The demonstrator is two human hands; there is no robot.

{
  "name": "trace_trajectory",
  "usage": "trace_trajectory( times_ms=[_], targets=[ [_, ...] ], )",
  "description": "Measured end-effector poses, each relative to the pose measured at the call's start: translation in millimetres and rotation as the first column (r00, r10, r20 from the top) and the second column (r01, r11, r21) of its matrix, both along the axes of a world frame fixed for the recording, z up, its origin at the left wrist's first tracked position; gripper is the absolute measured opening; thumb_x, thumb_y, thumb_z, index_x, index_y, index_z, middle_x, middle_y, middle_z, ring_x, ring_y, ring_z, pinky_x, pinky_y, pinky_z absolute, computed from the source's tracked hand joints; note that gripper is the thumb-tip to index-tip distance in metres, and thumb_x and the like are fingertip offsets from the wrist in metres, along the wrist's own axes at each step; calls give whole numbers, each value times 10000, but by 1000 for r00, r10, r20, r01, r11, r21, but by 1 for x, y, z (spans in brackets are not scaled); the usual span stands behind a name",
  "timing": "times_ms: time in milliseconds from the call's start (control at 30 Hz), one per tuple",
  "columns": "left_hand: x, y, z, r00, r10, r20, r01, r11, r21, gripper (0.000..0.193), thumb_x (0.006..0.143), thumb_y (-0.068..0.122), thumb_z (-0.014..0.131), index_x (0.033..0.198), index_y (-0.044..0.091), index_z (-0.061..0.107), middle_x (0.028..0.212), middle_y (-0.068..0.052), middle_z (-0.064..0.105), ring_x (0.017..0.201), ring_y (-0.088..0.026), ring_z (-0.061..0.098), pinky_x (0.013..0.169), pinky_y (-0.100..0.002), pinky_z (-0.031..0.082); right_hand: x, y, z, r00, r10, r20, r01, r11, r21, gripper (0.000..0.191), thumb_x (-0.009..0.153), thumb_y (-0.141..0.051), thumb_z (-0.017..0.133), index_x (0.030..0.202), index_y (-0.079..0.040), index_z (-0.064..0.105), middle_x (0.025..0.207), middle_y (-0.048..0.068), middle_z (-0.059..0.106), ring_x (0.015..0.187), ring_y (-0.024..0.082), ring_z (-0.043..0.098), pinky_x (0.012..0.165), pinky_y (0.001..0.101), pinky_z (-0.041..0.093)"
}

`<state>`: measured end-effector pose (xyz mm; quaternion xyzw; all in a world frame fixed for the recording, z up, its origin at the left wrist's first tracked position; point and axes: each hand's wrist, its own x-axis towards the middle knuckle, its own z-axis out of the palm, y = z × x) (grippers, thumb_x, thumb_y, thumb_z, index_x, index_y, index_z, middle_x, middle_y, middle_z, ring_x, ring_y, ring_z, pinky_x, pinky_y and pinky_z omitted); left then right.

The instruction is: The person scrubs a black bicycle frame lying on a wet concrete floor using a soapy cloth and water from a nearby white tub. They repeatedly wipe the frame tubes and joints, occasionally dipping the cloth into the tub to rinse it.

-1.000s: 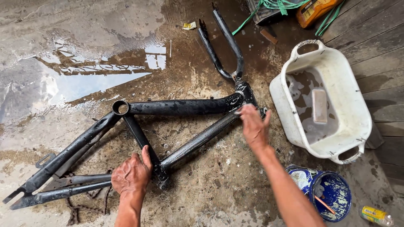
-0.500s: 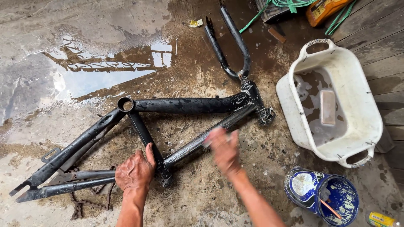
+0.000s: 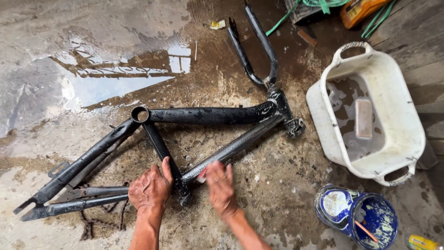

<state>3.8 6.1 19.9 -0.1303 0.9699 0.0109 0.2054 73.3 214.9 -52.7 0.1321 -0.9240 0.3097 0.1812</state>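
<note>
Place: a rough backyard or home workshop spot.
Floor [image 3: 69, 37]: wet, stained concrete is holding a puddle [image 3: 106, 83].
Work: a black bicycle frame [image 3: 203, 115] is lying on the ground.
Supplies: a white tub [image 3: 397, 115] and a blue paint can [image 3: 365, 217] are standing nearby.
Edge: wooden planks [image 3: 416, 37] are showing.
</note>
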Motion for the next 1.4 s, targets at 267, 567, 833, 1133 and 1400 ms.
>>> trace_trajectory(
  times_ms=[267,567,833,1133,1400],
  targets=[
    [0,1,3,999,-3,-44,4,1000,30,635,1068,579,280,870,177,730,516,-3,639,359,-111,535,384,-321,430,-80,77,49,910,-411,57,412,911,-6,308,1102,-126,407,1311,-12,602,1428,232,612,1314,347,629,1068,468,534],
    [0,0,1,1000,7,-25,-7,1000,18,640,1087,567,283,886,180,751,535,-13,635,373,-122,537,397,-317,430,22,-49,12,996,-20,-90,30,993,117,269,1131,-182,405,1317,-185,601,1384,98,660,1311,281,626,1163,555,402],
    [-1,1,2,1000,3,1,-3,1000,18,658,1074,589,272,877,181,749,524,5,626,372,-109,521,379,-313,420,-50,70,13,929,-338,149,323,939,116,296,1143,-246,339,1110,-123,607,1192,98,699,1248,222,656,1311,575,263],
    [0,1,1,1000,19,-9,-19,999,43,648,1087,580,268,803,198,708,498,23,593,351,-98,475,373,-300,377,11,-15,23,984,4,-178,126,691,712,315,1133,-337,427,1427,-250,500,1509,-50,591,1402,155,597,1232,564,358],
    [2,-3,-10,997,-45,-64,47,998,28,600,1114,486,293,754,194,673,517,19,577,358,-93,461,398,-294,398,-36,58,34,631,446,-635,421,-884,-203,461,1181,-407,532,1383,7,520,1376,154,572,1273,274,585,1105,408,568]
  ],
)
